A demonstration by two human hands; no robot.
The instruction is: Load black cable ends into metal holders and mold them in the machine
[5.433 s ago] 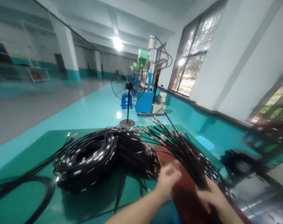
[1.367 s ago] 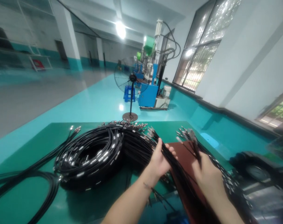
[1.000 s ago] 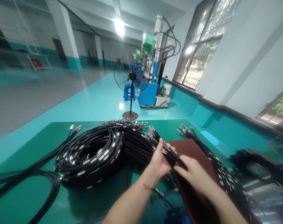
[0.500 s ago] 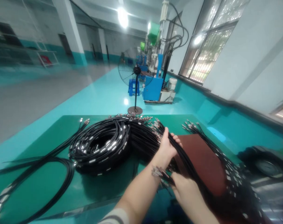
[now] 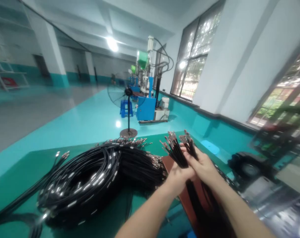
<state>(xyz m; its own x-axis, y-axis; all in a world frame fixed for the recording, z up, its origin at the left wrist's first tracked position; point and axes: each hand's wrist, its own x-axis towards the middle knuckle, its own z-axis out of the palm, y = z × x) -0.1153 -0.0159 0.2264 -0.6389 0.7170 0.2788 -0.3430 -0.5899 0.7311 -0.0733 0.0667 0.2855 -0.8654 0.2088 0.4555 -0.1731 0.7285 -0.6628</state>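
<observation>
My left hand point(image 5: 178, 178) is closed around a bundle of black cables point(image 5: 177, 153), whose metal tips point up and away from me. Right beside it, my right hand point(image 5: 201, 165) grips a second, smaller cable bundle point(image 5: 189, 142), also with its metal ends up. The two hands touch. Below them the cables hang down over a reddish-brown board point(image 5: 168, 163). Left of my hands lies a pile of straight black cables point(image 5: 142, 165) with metal ends, and beyond it a large black coil point(image 5: 83, 185) with white tags.
The green table point(image 5: 41, 162) also bears loose cables point(image 5: 23, 198) at the left. Ahead on the floor stand a fan point(image 5: 128, 112), a blue stool point(image 5: 126, 108) and a blue machine point(image 5: 146, 107). A black round object point(image 5: 246, 167) is at the right.
My right hand has moved up beside my left hand with its bundle, and both bundles now stand side by side. The view has turned to the right.
</observation>
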